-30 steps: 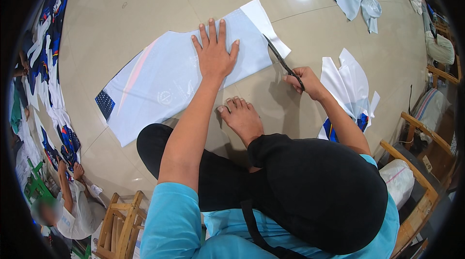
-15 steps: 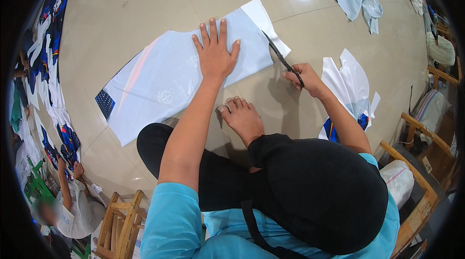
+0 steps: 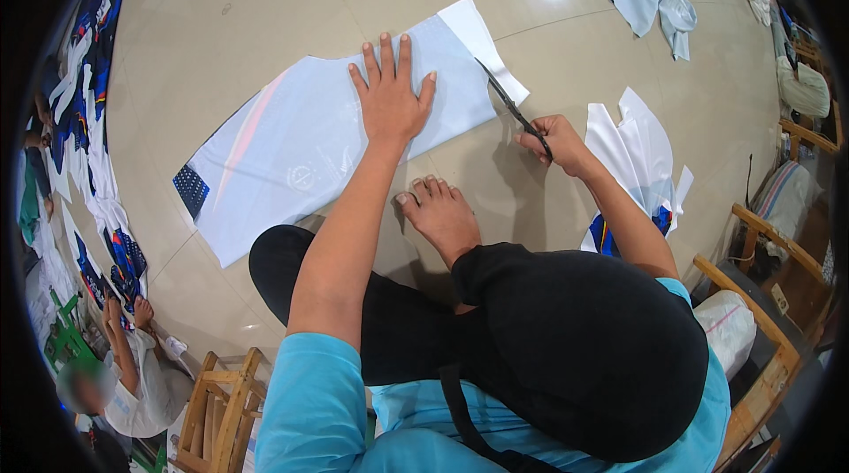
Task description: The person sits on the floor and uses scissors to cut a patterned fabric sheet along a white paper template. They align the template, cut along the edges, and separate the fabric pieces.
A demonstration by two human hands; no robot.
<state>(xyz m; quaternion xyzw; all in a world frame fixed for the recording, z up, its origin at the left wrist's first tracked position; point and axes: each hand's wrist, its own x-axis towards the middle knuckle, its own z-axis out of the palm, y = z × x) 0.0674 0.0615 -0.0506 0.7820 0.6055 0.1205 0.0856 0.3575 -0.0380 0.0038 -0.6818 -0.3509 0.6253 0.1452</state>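
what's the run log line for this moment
left hand: flat on pale fabric piece | right hand: holding black scissors at fabric's right edge | surface: tiled floor | posture: seated, bare foot forward

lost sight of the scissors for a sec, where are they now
In the head view the scissors are right of centre, held in the right hand, with their blades at the right edge of the pale fabric sheet on the floor.

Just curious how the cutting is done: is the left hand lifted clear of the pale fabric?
No, the left hand lies flat on the pale fabric.
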